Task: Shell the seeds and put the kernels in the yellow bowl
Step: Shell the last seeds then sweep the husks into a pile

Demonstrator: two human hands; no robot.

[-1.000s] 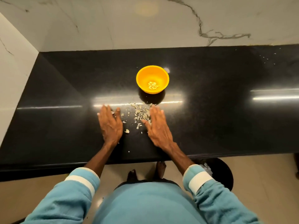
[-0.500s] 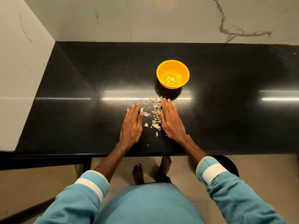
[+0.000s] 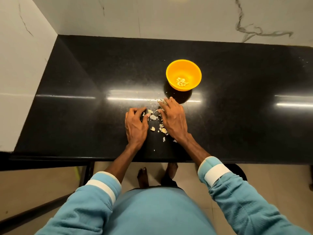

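1. Though the kernels [image 3: 182, 81] are too small to count, one small heap of them lies in the bottom of the single yellow bowl [image 3: 183, 68], which stands upright on the black counter [image 3: 84, 99].
2. Loose shell bits [image 3: 153, 117] (a dozen or more, too fine for an exact count) lie scattered near the bowl on the person's side, between the two hands.
3. Right hand [image 3: 175, 121]: fingers spread, nearly straight, resting on the bits.
4. Left hand [image 3: 135, 128]: fingers bent, tips on the counter; whether they pinch a bit I cannot tell.

Light blue fleece top [image 3: 155, 211], white-banded cuffs on both sleeves [image 3: 216, 173], pushed up the forearms, bare feet [image 3: 143, 177]
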